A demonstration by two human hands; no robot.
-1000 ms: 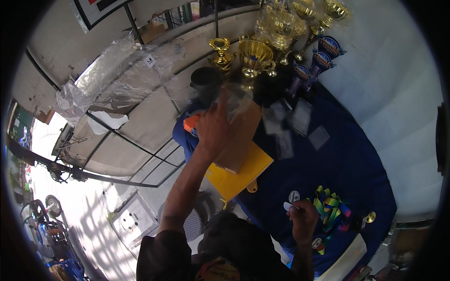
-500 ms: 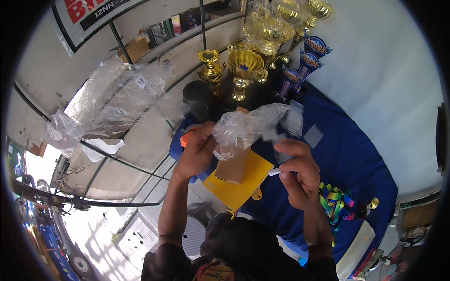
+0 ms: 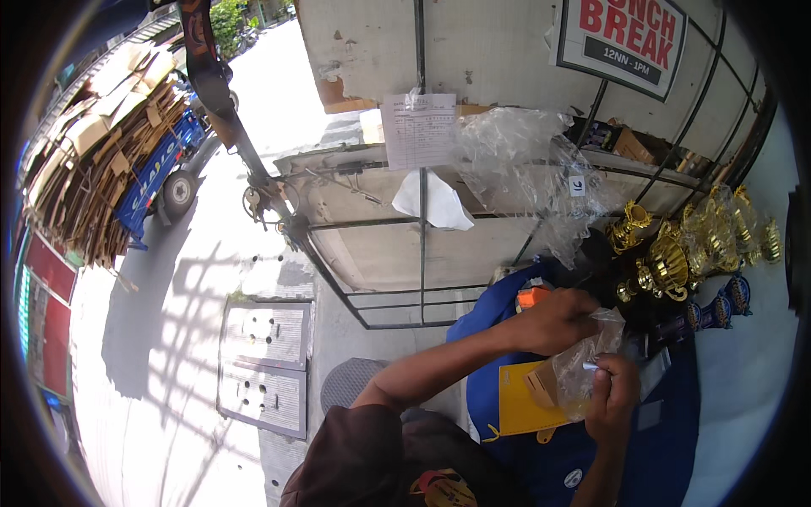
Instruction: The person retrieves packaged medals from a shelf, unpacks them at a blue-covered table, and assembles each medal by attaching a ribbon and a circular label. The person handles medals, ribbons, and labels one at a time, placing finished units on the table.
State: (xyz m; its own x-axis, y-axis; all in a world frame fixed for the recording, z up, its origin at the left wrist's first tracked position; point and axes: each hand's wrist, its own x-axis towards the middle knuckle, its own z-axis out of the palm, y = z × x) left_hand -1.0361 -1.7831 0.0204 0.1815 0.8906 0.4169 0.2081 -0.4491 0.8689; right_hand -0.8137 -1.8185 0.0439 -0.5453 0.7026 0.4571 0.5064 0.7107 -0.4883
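My left hand [image 3: 553, 322] is closed on the top of a crumpled clear plastic bag [image 3: 578, 380]. Thumb and fingers of my right hand [image 3: 612, 395] pinch a small white slip [image 3: 590, 367] against the bag's right side. Beneath the bag a brown cardboard box [image 3: 541, 385] rests on a yellow folder [image 3: 517, 404]. Just beyond my left wrist lies an orange object [image 3: 532, 297], partly hidden. All of these are over a table with a blue cloth [image 3: 483, 372].
Gold trophy cups [image 3: 667, 264] and several blue trophies [image 3: 718, 311] stand at the table's far right. Large clear plastic bags [image 3: 524, 152] hang on the metal grille [image 3: 421, 245] beside a paper sheet [image 3: 418, 127]. A round stool [image 3: 351, 384] stands left of the table. Outside, a cart [image 3: 152, 190] carries flattened cardboard.
The view has swung left, bringing the street and loaded cart into sight. My right hand with the slip has come closer to the bag, and my left hand keeps its grip.
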